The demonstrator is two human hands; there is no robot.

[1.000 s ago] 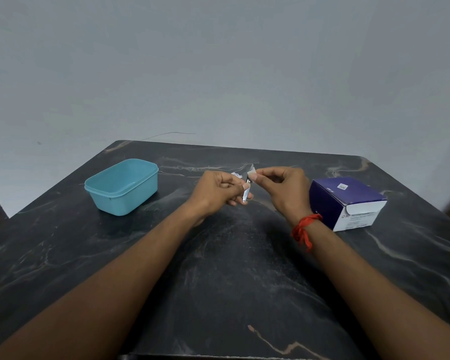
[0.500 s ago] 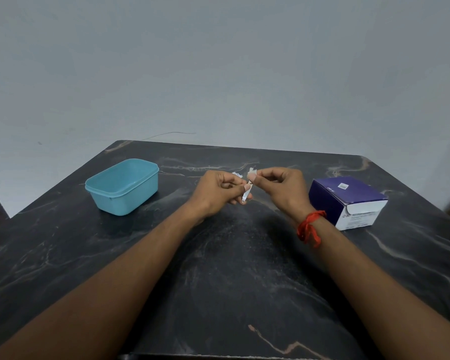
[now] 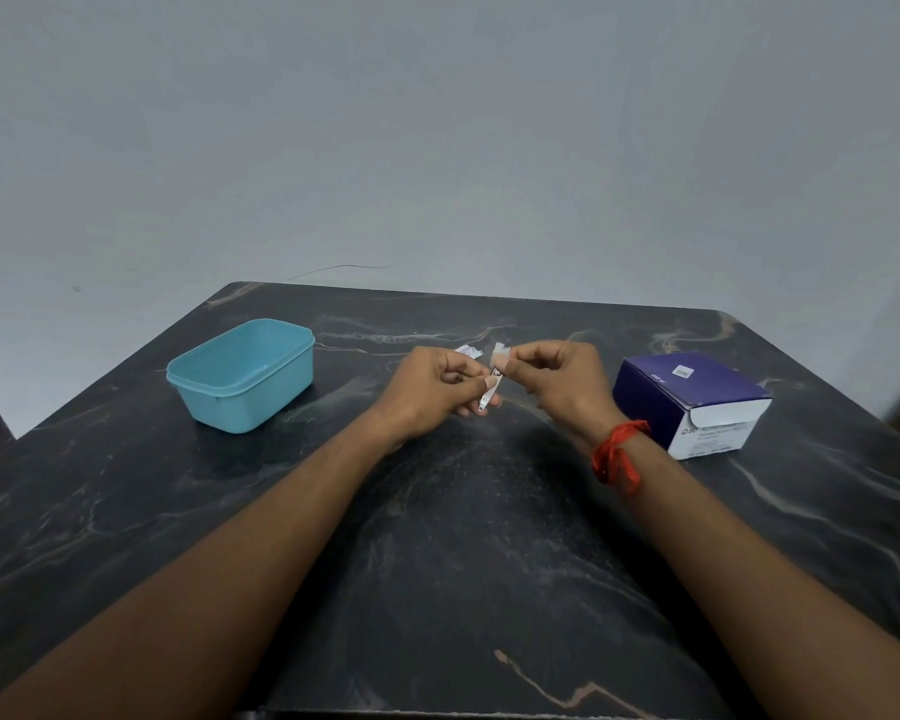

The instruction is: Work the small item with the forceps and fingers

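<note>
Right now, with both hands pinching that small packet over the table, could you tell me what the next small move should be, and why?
Probably keep peeling: draw the right hand away from the left hand. Both pinch the small packet, its top flap already lifted, so the wrapper looks only partly open.

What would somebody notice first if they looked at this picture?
Probably the two hands meeting mid-table: the left hand and right hand both pinch a small white packet. Next, the blue tub on the left and the purple box on the right.
</note>
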